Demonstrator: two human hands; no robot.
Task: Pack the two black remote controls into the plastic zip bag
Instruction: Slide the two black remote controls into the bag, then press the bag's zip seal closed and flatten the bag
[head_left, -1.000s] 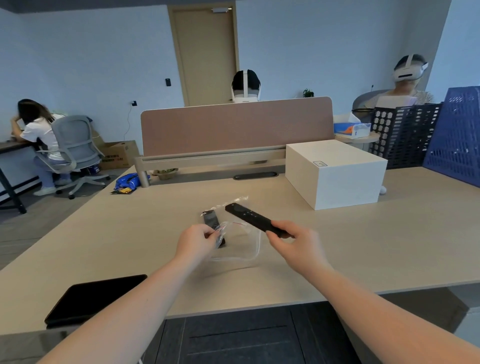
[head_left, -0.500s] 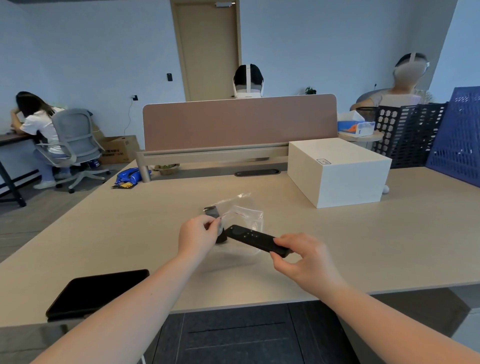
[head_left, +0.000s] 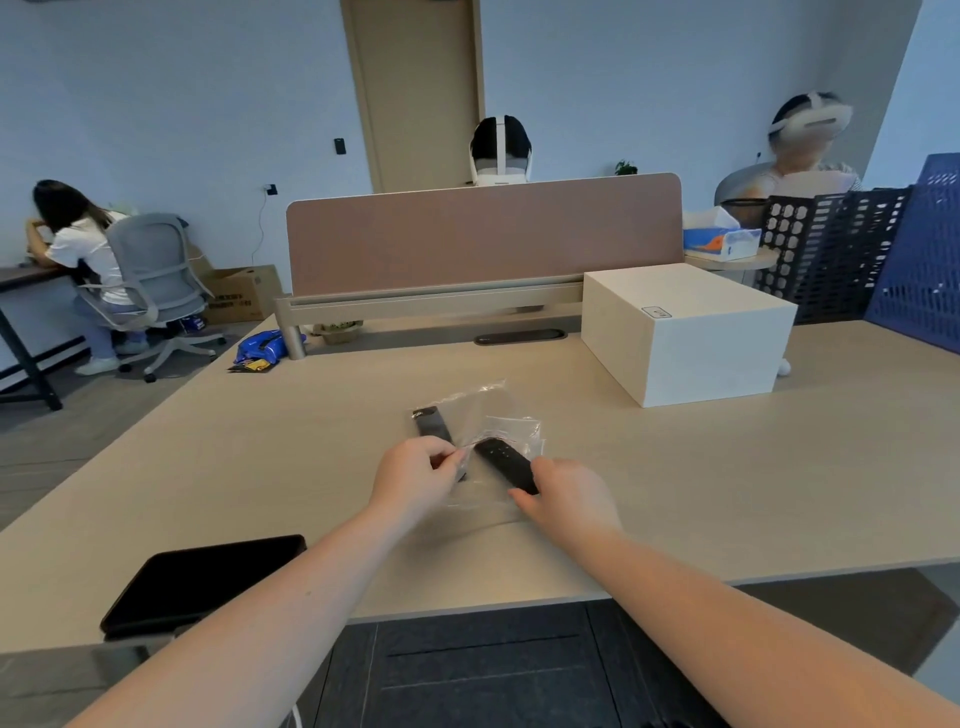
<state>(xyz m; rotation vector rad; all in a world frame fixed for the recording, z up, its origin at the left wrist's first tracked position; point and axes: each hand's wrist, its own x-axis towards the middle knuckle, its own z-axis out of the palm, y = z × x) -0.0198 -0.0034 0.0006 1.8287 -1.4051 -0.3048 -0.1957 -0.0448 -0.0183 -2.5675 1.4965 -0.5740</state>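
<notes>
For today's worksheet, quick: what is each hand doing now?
Left hand: fingers pinching the zip bag.
Right hand: holding a black remote.

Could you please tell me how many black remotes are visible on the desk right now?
2. One remote lies by the left hand, apparently in the bag. The other remote is held in the right hand at the bag. None seems hidden.
</notes>
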